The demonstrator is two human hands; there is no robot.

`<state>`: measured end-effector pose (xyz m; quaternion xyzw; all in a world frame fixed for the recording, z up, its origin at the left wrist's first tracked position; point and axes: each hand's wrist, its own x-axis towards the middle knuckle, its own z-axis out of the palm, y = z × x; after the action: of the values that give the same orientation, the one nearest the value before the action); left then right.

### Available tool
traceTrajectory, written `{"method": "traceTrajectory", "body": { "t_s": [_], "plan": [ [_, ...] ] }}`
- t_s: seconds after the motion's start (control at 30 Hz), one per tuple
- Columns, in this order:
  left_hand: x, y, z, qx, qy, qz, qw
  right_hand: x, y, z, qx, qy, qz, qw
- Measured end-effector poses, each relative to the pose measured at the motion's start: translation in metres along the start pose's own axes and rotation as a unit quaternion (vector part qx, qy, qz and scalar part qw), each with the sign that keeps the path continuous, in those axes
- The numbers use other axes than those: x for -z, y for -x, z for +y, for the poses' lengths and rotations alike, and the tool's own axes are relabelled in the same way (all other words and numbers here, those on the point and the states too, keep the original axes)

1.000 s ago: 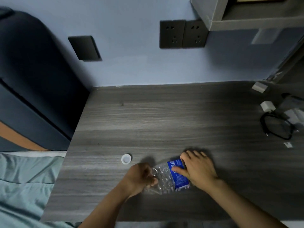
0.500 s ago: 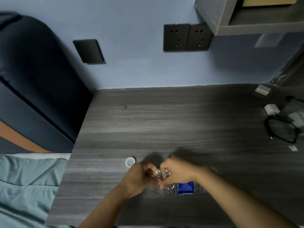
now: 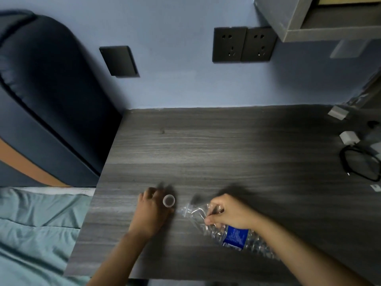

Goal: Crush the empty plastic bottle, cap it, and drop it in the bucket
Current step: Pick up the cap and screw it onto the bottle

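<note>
The crushed clear plastic bottle with a blue label lies tilted on the grey wooden desk near its front edge, neck pointing left. My right hand grips it just behind the open neck. The small white cap is a short way left of the neck, its hollow side facing me. My left hand has its fingertips closed around the cap at the desk surface. No bucket is in view.
A black cable loop and white chargers lie at the desk's right edge. Wall sockets and a shelf are above. A dark padded headboard and green bedding lie to the left.
My left hand let go of the bottle's neck and moved left to the cap. My right hand shifted its grip to the neck end, and the bottle swung rightward.
</note>
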<state>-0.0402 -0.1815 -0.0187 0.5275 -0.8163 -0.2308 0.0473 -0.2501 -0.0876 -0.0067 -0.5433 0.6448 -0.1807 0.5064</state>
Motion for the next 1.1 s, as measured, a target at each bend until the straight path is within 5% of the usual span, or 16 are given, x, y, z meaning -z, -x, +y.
{"method": "traceTrajectory", "body": {
  "t_s": [0.27,0.4,0.73,0.9,1.1],
  "plan": [
    [0.007,0.01,0.008,-0.005,0.065,0.003,0.998,-0.002,0.008,0.001,-0.01,0.023,0.021,0.999],
    [0.022,0.03,0.025,-0.045,0.131,-0.074,0.988,0.001,0.016,-0.006,-0.013,0.056,0.038,0.998],
    [0.056,0.041,0.042,0.033,0.392,-0.21,0.895,0.003,0.04,-0.025,0.035,0.184,0.087,0.978],
    [0.056,0.042,0.045,0.136,0.506,-0.249,0.815,0.003,0.048,-0.025,0.076,0.249,0.135,0.956],
    [0.058,0.045,0.056,0.148,0.487,-0.263,0.819,-0.001,0.055,-0.022,0.069,0.271,0.153,0.948]
  ]
}}
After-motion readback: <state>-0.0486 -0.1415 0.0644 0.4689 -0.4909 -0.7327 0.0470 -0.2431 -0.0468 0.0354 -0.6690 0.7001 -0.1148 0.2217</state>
